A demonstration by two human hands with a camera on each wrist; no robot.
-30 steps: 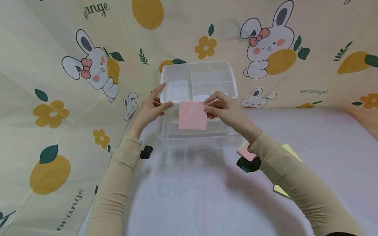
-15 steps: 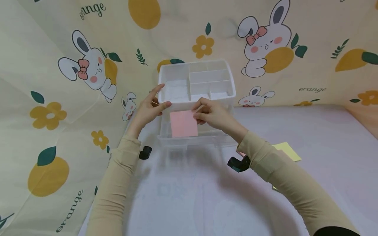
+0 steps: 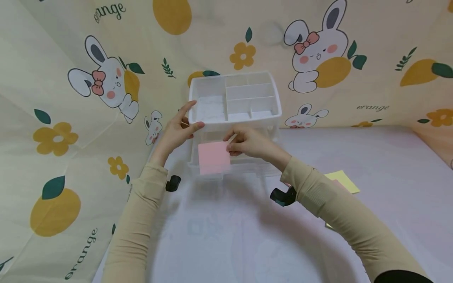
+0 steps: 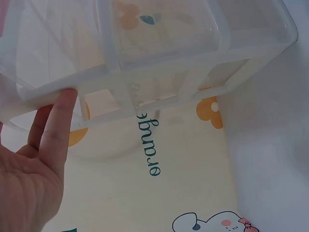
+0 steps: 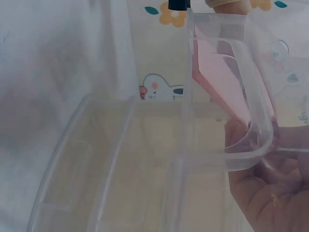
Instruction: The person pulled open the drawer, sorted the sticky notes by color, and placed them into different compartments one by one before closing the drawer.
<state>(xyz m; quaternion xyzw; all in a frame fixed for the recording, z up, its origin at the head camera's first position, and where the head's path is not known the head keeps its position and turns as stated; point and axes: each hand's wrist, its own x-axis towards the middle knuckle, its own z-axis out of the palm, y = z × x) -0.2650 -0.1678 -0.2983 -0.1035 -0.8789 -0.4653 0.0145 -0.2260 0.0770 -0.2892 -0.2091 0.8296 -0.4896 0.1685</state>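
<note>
**Pink pad held at the front of a clear organizer**

A cream fabric backdrop [image 3: 70,59] printed with white rabbits, oranges and yellow flowers hangs behind and to the left of a pale lilac table [image 3: 226,236]. At the far edge of the table stands a translucent white plastic desk organizer [image 3: 235,98] with a divided tray on top and an open drawer [image 3: 247,167] below it.

The right hand [image 3: 247,142] reaches in from the right with the forearm stretched across the table and the wrist bent inward. Its fingers and thumb pinch the right edge of a square pink sticky-note pad [image 3: 213,157], which sits at the left front of the drawer, overlapping its front wall. In the right wrist view the pink pad [image 5: 219,79] shows through the clear plastic, tilted.

The left hand [image 3: 175,131] is raised at the organizer's left side, thumb pressed against the front left corner of the top tray, fingers straight and resting along its wall.

A pale yellow sticky-note pad [image 3: 341,181] lies on the table behind the right forearm, well apart from the organizer. Both arms wear beige sleeves [image 3: 134,228].
</note>
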